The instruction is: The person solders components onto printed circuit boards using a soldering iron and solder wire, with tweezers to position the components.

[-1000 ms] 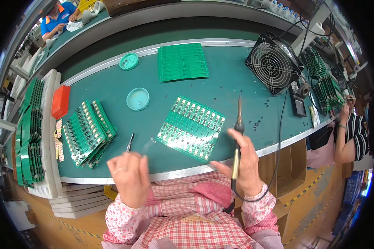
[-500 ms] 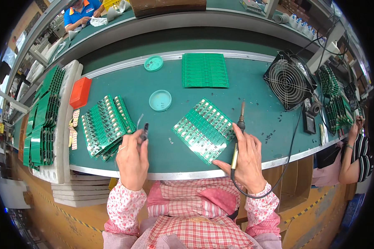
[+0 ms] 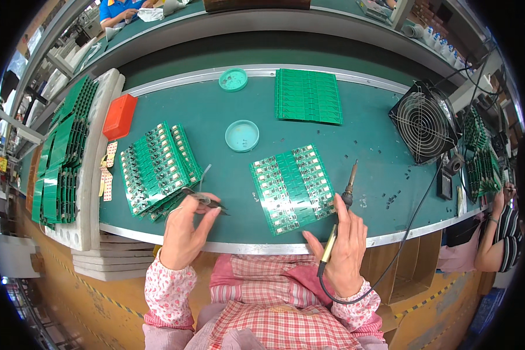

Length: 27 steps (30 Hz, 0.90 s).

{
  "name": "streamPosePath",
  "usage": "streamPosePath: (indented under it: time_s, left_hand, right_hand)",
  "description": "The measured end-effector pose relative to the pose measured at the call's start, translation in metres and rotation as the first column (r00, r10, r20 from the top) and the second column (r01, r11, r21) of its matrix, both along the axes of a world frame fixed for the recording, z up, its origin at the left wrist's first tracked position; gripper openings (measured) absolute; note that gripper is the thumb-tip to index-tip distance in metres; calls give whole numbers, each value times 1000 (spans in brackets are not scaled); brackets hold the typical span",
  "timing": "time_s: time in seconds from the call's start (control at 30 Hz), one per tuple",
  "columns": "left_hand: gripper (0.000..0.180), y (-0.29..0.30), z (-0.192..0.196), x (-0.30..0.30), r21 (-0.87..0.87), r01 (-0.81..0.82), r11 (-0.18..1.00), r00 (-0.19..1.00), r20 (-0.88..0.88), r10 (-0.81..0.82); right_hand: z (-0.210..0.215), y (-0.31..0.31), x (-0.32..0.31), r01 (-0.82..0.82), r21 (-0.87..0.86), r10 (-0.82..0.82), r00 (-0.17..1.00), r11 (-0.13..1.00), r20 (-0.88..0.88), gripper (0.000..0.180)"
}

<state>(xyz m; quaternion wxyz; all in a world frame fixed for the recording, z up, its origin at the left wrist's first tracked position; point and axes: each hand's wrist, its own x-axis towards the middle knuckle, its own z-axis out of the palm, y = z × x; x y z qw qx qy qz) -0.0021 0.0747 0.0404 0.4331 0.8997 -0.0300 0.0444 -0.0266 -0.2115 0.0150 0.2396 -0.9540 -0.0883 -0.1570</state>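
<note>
My right hand (image 3: 344, 245) grips a soldering iron (image 3: 343, 207) with its tip pointing up and away, just right of a green circuit board panel (image 3: 293, 186) lying flat on the green bench. My left hand (image 3: 184, 230) pinches dark tweezers (image 3: 207, 201) over the bench's front edge, next to a fanned stack of populated green boards (image 3: 157, 168). The tweezers' tips point right, toward the panel, and touch nothing I can see.
A small round teal dish (image 3: 242, 136) sits behind the panel, another dish (image 3: 233, 79) farther back. A bare green panel stack (image 3: 307, 96) lies at the rear. A black fan (image 3: 424, 121) stands right, a red box (image 3: 119, 115) left, board racks (image 3: 64, 154) far left. Another person (image 3: 501, 233) works at right.
My left hand has picked up the tweezers from the bench and lifted them. My right hand with the soldering iron has shifted slightly right of the panel. My view has moved closer.
</note>
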Motion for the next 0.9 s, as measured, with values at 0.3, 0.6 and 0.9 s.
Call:
streamPosePath:
  time_s: [0.3, 0.6, 0.9]
  left_hand:
    - [14, -16, -16, -3, 27, 28, 999, 992, 122, -31]
    - [15, -28, -24, -7, 82, -14, 997, 993, 119, 4]
    - [16, -39, -28, -10, -22, -60, 998, 993, 103, 62]
  right_hand:
    - [-5, 0, 2, 14, 38, -14, 1000, 999, 11, 83]
    - [-12, 0, 4, 29, 43, -31, 999, 999, 36, 82]
    - [-15, 3, 6, 34, 30, -35, 999, 999, 37, 90]
